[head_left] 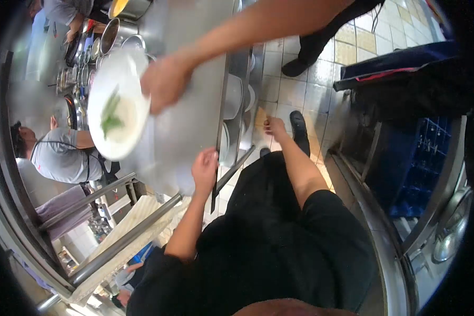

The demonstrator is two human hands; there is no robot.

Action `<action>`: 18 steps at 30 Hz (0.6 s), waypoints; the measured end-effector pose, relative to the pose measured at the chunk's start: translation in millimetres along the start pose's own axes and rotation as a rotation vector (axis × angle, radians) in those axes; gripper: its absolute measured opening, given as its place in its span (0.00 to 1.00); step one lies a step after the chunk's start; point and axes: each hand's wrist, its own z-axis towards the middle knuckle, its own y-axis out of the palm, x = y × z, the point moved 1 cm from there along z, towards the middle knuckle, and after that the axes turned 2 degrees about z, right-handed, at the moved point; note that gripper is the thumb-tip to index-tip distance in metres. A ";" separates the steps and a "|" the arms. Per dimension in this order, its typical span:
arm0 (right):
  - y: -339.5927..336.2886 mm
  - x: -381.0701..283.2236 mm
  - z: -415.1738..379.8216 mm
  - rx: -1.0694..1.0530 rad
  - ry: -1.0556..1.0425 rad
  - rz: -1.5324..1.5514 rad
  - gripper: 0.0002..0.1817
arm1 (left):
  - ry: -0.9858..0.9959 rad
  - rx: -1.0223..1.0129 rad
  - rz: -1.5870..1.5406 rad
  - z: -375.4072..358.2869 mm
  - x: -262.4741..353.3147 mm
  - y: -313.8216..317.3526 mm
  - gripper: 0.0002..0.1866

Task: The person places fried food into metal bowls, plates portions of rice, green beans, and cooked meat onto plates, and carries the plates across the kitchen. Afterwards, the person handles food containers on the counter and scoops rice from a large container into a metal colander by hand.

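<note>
My left hand (205, 164) is beside the front edge of the steel counter (187, 124), its fingers curled in and nothing visible in them. Farther right, over the tiled floor, is my right hand (275, 128), with loosely closed fingers and no object that I can make out. Another person's hand (166, 84) reaches in from the top and grips the rim of a white oval plate (101, 87). Green stalks or leaves (111, 113) and something pale lie on that plate, which is above the counter. Neither of my hands touches it.
Stacked white plates (233, 97) fill shelves under the counter. Pots (116, 36) and pans stand at the upper left, near a person in a grey shirt (63, 155). Metal rails (126, 239) cross the lower left. A blue crate (432, 158) is at right.
</note>
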 end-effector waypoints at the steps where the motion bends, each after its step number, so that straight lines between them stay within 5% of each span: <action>1: -8.9 -1.4 6.1 0.001 -0.002 0.041 0.15 | 0.104 -0.009 0.129 18.4 4.9 3.3 0.10; 4: -43.3 12.3 40.3 -0.040 -0.074 0.067 0.13 | 0.510 -0.046 0.398 77.1 46.8 27.0 0.09; 8: -59.2 19.0 45.1 0.127 -0.109 0.091 0.10 | 0.936 -0.064 0.797 143.7 77.1 43.4 0.24; 11: -66.1 22.5 62.4 0.156 -0.036 0.094 0.09 | 0.923 -0.079 0.838 155.9 69.3 49.8 0.34; 18: -41.0 41.6 145.6 0.038 -0.013 -0.098 0.14 | 0.845 -0.073 0.850 159.0 59.3 45.6 0.36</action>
